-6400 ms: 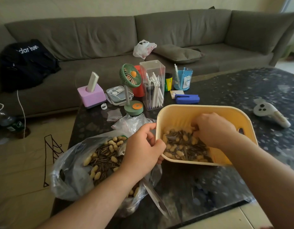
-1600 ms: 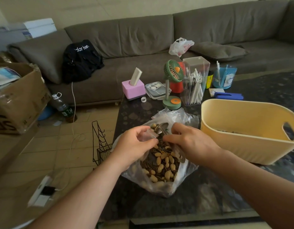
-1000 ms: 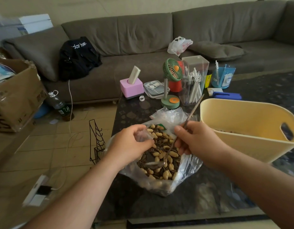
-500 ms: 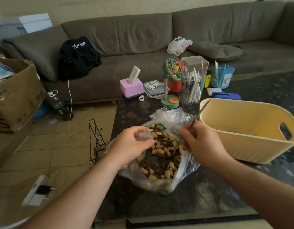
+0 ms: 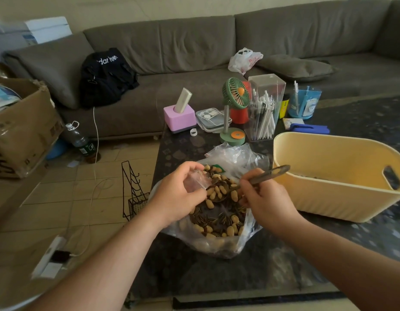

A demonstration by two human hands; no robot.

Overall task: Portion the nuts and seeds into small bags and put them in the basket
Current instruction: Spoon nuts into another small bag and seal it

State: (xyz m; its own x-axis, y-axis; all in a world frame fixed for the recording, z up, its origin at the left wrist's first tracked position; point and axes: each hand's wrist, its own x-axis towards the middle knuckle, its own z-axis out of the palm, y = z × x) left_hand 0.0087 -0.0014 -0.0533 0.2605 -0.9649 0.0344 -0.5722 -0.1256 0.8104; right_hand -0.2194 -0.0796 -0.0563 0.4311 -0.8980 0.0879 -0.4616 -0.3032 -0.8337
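On a dark speckled desk before a grey sofa, the left hand pinches a small bag; the right hand grips a spoon.

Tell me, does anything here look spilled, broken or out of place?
Nothing looks spilled: the peanuts and seeds sit inside the big plastic bag. Away from the work, the cardboard box on the left has a torn top edge, and a water bottle stands on the floor by the sofa.

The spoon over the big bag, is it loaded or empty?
Loaded: the spoon in the right hand carries several peanuts, its bowl beside the small bag the left hand pinches.
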